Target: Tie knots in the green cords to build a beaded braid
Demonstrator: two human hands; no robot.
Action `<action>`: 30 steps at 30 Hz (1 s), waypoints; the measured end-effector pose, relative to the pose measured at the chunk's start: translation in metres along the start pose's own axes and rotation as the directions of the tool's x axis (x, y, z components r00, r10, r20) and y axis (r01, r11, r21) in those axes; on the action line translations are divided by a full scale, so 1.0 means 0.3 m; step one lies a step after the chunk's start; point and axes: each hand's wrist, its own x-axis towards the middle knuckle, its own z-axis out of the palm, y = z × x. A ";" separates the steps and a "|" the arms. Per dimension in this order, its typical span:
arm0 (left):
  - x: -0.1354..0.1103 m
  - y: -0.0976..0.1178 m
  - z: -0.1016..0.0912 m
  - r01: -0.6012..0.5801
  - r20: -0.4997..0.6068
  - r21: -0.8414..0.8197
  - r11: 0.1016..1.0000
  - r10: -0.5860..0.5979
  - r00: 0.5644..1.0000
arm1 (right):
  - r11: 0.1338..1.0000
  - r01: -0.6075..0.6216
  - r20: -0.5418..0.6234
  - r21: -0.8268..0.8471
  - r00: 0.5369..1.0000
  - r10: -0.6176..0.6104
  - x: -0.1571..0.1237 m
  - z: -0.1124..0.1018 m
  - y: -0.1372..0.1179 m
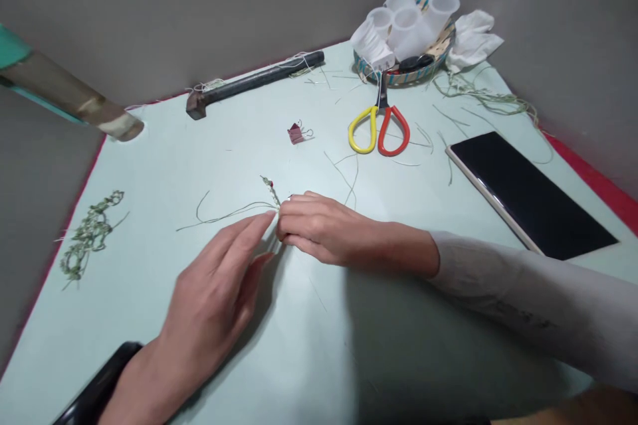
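The right hand (pixel 323 232) has a closed grip pinching the end of a small woven grass cord (pixel 270 190) mid-tabletop (pixel 199 146); the left hand (pixel 214 299) has its grip half open, fingertips just beside the cord.

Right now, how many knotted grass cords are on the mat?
2: one knotted grass cord at the far left of the mat, another between the left hand and right hand. The green strands at upper right may be a third; unclear.
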 end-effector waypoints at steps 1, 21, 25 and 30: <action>0.017 0.008 0.014 -0.005 -0.004 -0.034 0.999 0.005 1.000 | 1.000 -0.003 -0.010 0.013 1.000 0.003 -0.001 -0.002 0.000; 0.044 -0.013 0.084 0.139 -0.028 -0.245 0.960 -0.150 0.988 | 0.993 -0.041 -0.128 0.114 0.990 0.056 -0.006 -0.006 -0.006; 0.042 -0.019 0.086 0.149 -0.028 -0.276 0.950 -0.163 0.986 | 0.996 -0.038 -0.132 0.078 0.990 0.048 -0.010 -0.004 -0.005; 0.045 -0.022 0.087 0.160 -0.012 -0.303 0.940 -0.171 0.985 | 1.000 -0.012 -0.095 0.003 0.995 0.012 -0.014 0.003 -0.004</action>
